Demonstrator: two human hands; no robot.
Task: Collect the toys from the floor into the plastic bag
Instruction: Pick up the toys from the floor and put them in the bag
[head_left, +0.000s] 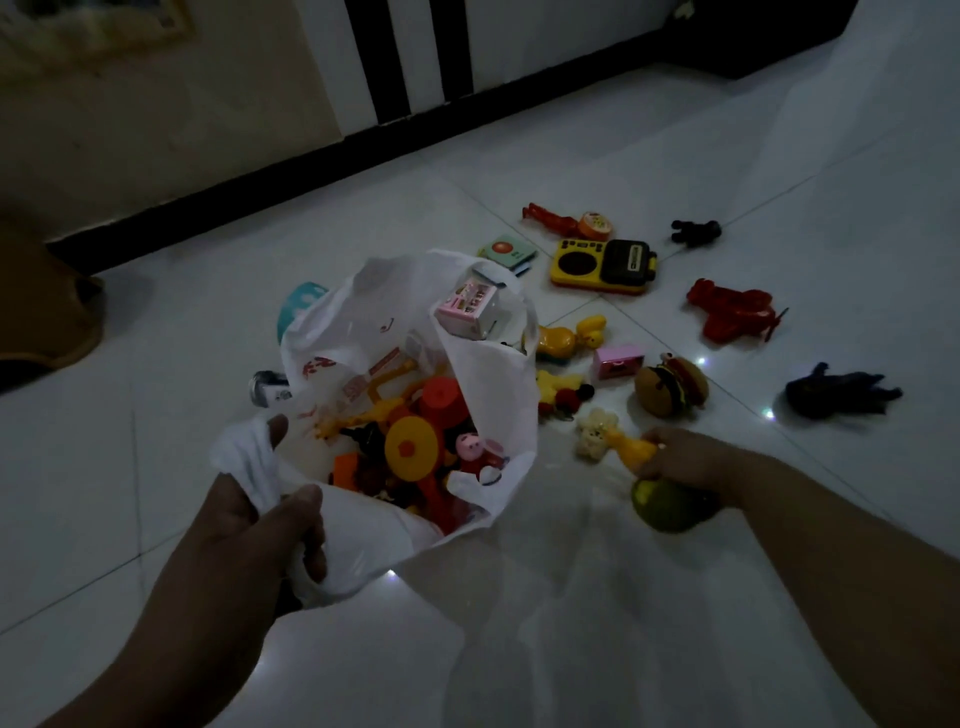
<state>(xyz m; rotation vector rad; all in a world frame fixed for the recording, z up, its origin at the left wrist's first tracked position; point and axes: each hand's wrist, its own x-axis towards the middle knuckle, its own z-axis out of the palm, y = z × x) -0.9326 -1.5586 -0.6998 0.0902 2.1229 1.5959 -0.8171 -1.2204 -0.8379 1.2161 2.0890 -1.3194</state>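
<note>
A white plastic bag stands open on the white tiled floor, holding several orange, red and yellow toys and a pink box near its rim. My left hand grips the bag's near left edge. My right hand is low on the floor to the right of the bag, fingers curled round a yellow toy. A cream popcorn-like toy lies beside it and a green ball sits under my wrist.
More toys lie scattered beyond: a burger, a pink box, a yellow duck, a yellow radio, a red plane, a dark figure, a small black toy. A black skirting runs along the wall behind.
</note>
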